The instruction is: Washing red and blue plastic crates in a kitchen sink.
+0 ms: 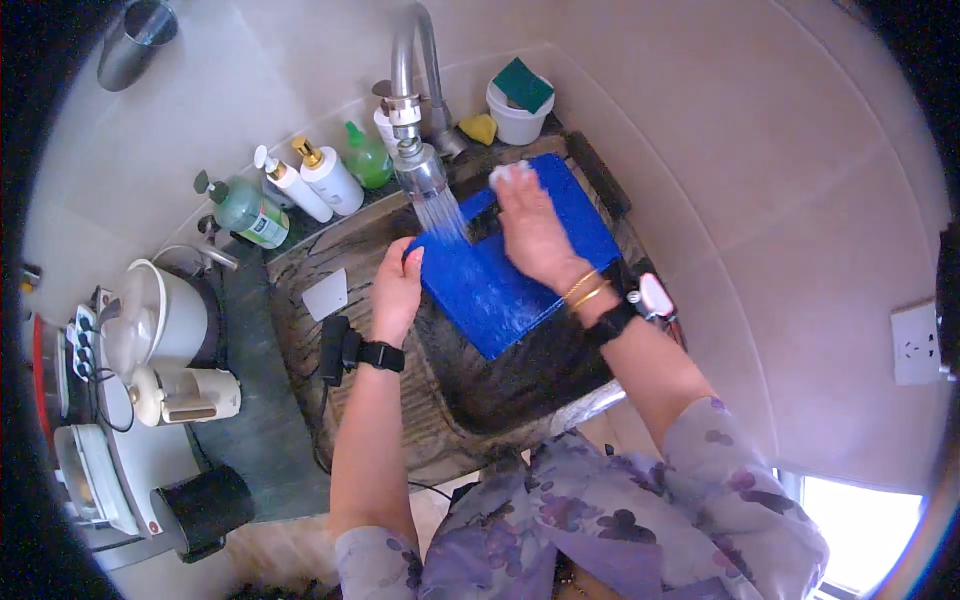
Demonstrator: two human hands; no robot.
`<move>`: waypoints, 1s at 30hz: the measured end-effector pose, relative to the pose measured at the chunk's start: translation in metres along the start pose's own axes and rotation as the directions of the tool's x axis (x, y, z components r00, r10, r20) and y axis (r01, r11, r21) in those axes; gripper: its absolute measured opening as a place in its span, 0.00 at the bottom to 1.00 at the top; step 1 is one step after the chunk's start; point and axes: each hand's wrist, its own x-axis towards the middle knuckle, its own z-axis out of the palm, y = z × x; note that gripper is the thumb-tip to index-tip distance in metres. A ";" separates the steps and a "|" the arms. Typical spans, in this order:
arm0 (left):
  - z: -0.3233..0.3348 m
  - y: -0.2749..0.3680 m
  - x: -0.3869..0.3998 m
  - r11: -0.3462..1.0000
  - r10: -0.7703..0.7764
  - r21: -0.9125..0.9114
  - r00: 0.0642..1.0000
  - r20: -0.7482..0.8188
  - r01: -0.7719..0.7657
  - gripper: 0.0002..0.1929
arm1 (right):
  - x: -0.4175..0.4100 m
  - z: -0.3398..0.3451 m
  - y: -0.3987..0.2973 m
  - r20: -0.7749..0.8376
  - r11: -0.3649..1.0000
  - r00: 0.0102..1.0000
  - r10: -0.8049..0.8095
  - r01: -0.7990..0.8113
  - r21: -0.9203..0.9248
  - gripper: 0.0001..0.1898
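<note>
A flat blue panel (pixel 487 292), with an opening near its far edge, is tilted over the dark stone sink basin (pixel 487 405). My left hand (pixel 397 285) grips its left corner, thumb on top. With fingers pressed on the blue surface near its far side, my right hand (pixel 534 221) holds a small white wad (pixel 510 174), perhaps foam or a cloth; its underside is hidden. Water runs from the faucet's clear spray head (pixel 421 169) onto the panel near my left hand. The near part of the panel looks wet and shiny.
Pump bottles (pixel 330 180) line the sink's back ledge, beside a white tub (pixel 520 112) with a green scouring pad (pixel 523 85) and a yellow sponge (pixel 478 129). A white scraper (pixel 326 295) lies on the drainboard. A pot (pixel 176 319) and a cream appliance (pixel 187 396) stand left.
</note>
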 end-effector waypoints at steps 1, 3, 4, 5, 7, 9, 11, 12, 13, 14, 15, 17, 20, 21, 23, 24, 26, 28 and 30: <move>0.001 0.003 -0.001 0.996 0.063 -0.054 0.996 -0.057 -0.066 0.14 | 0.003 0.003 -0.014 0.022 1.000 1.000 -0.006 0.006 0.029 0.26; 0.001 -0.003 0.001 0.999 0.040 -0.034 0.998 -0.043 -0.041 0.12 | 0.001 0.007 -0.040 0.047 0.973 0.987 -0.155 0.144 0.180 0.22; -0.002 -0.014 0.003 0.997 0.010 -0.077 1.000 0.015 -0.009 0.12 | 0.002 0.003 -0.055 0.068 0.955 0.974 -0.217 0.197 0.222 0.21; -0.005 -0.026 0.004 0.993 -0.018 -0.118 0.997 0.074 0.026 0.13 | 0.004 -0.001 -0.067 0.086 0.932 0.956 -0.280 0.249 0.265 0.21; -0.001 -0.014 0.001 0.997 -0.045 -0.064 0.996 0.077 0.050 0.14 | 0.012 -0.014 -0.050 0.177 0.959 0.945 -0.276 0.258 0.117 0.21; 0.000 -0.014 0.000 0.997 -0.078 -0.005 0.995 0.065 0.078 0.15 | 0.023 -0.023 -0.016 0.063 0.964 0.962 -0.267 0.267 0.006 0.16; 0.004 -0.028 -0.001 0.998 -0.048 -0.041 0.999 0.019 0.049 0.18 | 0.029 -0.032 0.020 0.226 0.993 0.973 -0.054 0.076 -0.089 0.22; 0.005 -0.021 -0.001 0.998 -0.046 -0.048 0.999 0.020 0.047 0.18 | 0.024 -0.029 0.045 0.104 0.990 0.990 -0.091 0.101 -0.097 0.22; 0.001 -0.014 -0.002 0.999 -0.025 0.042 0.999 0.022 0.024 0.19 | 0.025 -0.038 0.053 0.093 0.991 0.992 -0.089 0.098 -0.094 0.22; -0.001 -0.009 -0.003 0.991 -0.005 0.132 1.000 0.027 0.002 0.20 | 0.027 -0.045 0.059 0.121 0.992 0.992 -0.039 0.053 -0.114 0.21; -0.004 -0.008 -0.004 0.991 -0.008 0.133 1.000 0.021 0.005 0.20 | 0.030 -0.051 0.065 0.144 0.991 0.990 0.011 0.009 -0.135 0.21; -0.003 -0.003 -0.004 0.997 -0.021 0.078 0.998 0.062 0.016 0.21 | 0.023 -0.043 0.100 0.352 0.961 0.894 0.277 -0.252 -0.114 0.20; -0.005 0.000 -0.004 0.993 -0.114 0.022 0.988 0.108 0.113 0.20 | 0.005 -0.042 0.106 0.272 0.959 0.934 0.232 -0.267 0.096 0.18; -0.001 0.002 -0.004 0.993 -0.120 0.019 0.987 0.107 0.119 0.20 | 0.000 -0.050 0.104 0.262 0.921 0.916 0.303 -0.352 0.165 0.17; 0.008 0.007 0.002 1.000 -0.021 0.021 1.000 0.007 0.021 0.21 | -0.011 -0.054 0.119 0.281 0.924 0.910 0.305 -0.353 0.143 0.16; 0.014 0.007 0.007 1.000 -0.016 0.014 1.000 0.013 0.016 0.21 | -0.016 -0.059 0.126 0.286 0.925 0.904 0.316 -0.361 0.119 0.15; 0.020 -0.007 0.015 0.998 -0.017 0.064 0.998 0.056 0.013 0.21 | -0.009 -0.078 0.116 0.426 0.897 0.821 0.381 -0.439 0.043 0.15; 0.026 -0.006 0.018 0.995 -0.040 0.091 0.998 0.058 0.034 0.21 | -0.012 -0.090 0.111 0.541 0.860 0.709 0.452 -0.508 -0.054 0.14; 0.030 -0.008 0.018 0.991 -0.059 0.122 0.997 0.057 0.052 0.21 | -0.018 -0.092 0.100 0.220 0.918 0.904 0.367 -0.390 0.075 0.13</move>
